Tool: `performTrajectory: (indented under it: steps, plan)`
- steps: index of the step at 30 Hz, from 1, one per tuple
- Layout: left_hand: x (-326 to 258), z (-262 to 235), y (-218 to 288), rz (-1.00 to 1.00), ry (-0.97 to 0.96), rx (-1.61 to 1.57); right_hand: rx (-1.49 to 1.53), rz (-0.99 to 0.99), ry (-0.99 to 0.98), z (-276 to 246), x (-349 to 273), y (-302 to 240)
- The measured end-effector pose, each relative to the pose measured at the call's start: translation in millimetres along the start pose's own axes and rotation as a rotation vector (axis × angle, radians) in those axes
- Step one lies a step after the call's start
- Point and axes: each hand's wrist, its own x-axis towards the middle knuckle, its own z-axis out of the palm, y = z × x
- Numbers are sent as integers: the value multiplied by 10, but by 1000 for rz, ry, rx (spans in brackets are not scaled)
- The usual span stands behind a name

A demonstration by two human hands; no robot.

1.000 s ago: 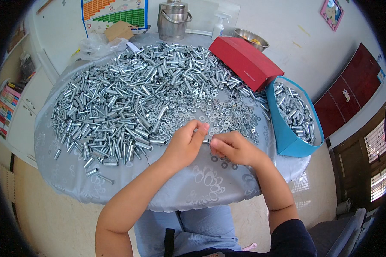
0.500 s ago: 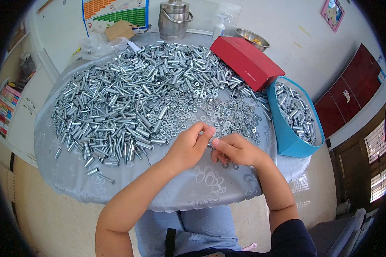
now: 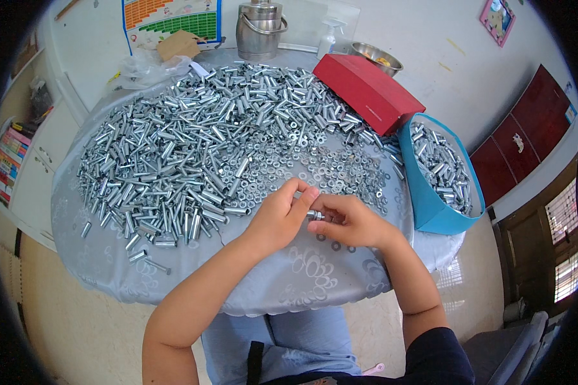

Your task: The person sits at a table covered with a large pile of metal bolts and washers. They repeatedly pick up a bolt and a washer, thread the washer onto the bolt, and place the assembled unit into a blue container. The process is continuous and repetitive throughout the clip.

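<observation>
Over the near part of the table, my left hand (image 3: 277, 217) pinches a silvery sleeve anchor bolt (image 3: 314, 215) between thumb and fingers; most of its shaft is hidden in the grip. My right hand (image 3: 353, 221) curls around the other end, its thumb below and forefinger above, where a nut and washer show. Just beyond both hands lies a spread of loose washers and nuts (image 3: 340, 170). A few washers (image 3: 336, 246) lie under my right hand. Farther left is a large heap of metal sleeves and bolts (image 3: 167, 147).
A blue fabric bin (image 3: 430, 215) full of metal parts stands at the right edge. Behind it are a red box (image 3: 369, 96) and a steel bowl (image 3: 392, 63). At the back stand a steel pot (image 3: 260, 38), a spray bottle (image 3: 327, 40) and a plastic bag (image 3: 144, 70).
My right thumb has swung down and away from the forefinger, uncovering the nut end of the bolt. My left hand has stayed almost where it was.
</observation>
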Motion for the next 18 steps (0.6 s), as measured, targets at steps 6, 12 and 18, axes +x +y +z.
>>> performTrajectory:
  steps: [6, 12, 18]
  plan:
    - [-19, -34, 104, -46, -36, 81, 60, 177, -60, -32, -26, -60]
    - [-14, -39, 77, -124, 18, 6, 275, 171, 63, -96, -29, 83]
    - [13, -112, 53, -123, 78, -127, 1097, -170, 426, -670, -151, 351]
